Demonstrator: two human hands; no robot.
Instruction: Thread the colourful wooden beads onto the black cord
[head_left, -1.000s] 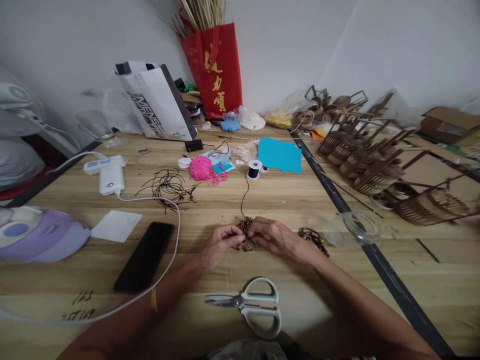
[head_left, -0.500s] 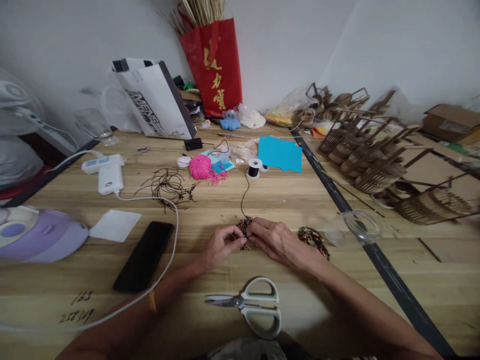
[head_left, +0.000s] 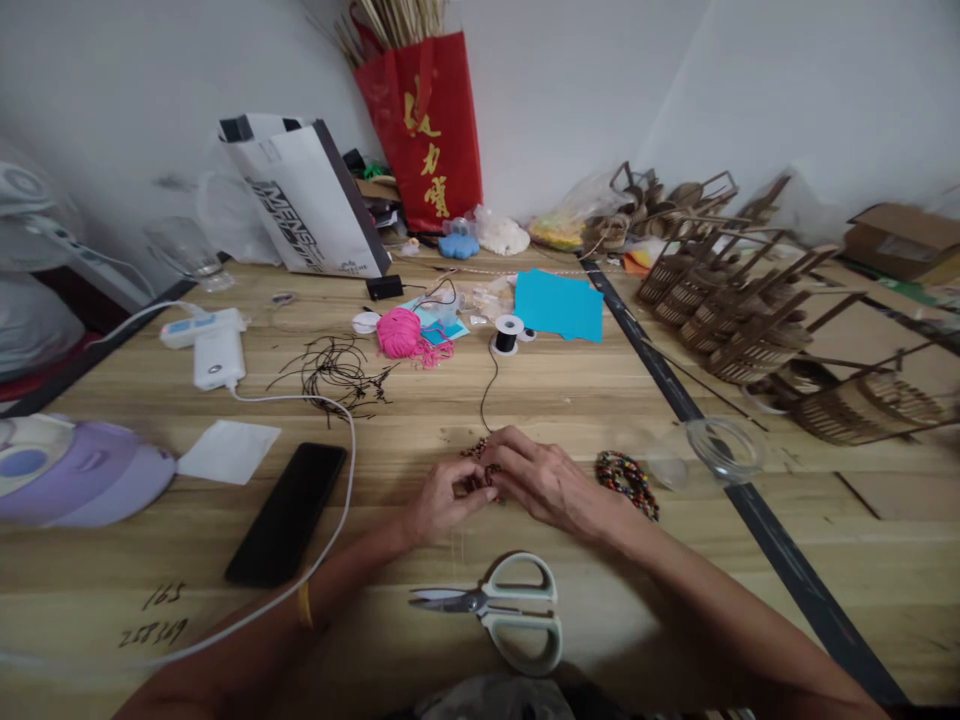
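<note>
My left hand (head_left: 446, 497) and my right hand (head_left: 544, 480) meet at the middle of the table, fingers closed around a string of small multicoloured beads (head_left: 475, 449). Much of that string is hidden behind my fingers. A thin black cord (head_left: 484, 398) runs from the beads back to a white spool (head_left: 508, 335) wound with black. Just right of my right hand lies a coil of similar beads (head_left: 628, 483). Scissors with pale handles (head_left: 551, 640) rest in front of my hands, blades pointing left and slightly apart.
To the left are a black phone (head_left: 287, 515), a white cable (head_left: 352, 450), a paper slip (head_left: 230, 451) and cut black cords (head_left: 330, 375). Pink yarn (head_left: 399, 332) and blue sheets (head_left: 559, 305) lie farther back. Small woven baskets (head_left: 720, 315) and a clear round lid (head_left: 724, 450) occupy the right.
My right hand's fingers have shifted slightly left and curled over the beads, which are now more covered. The scissors and spool have stayed in place.
</note>
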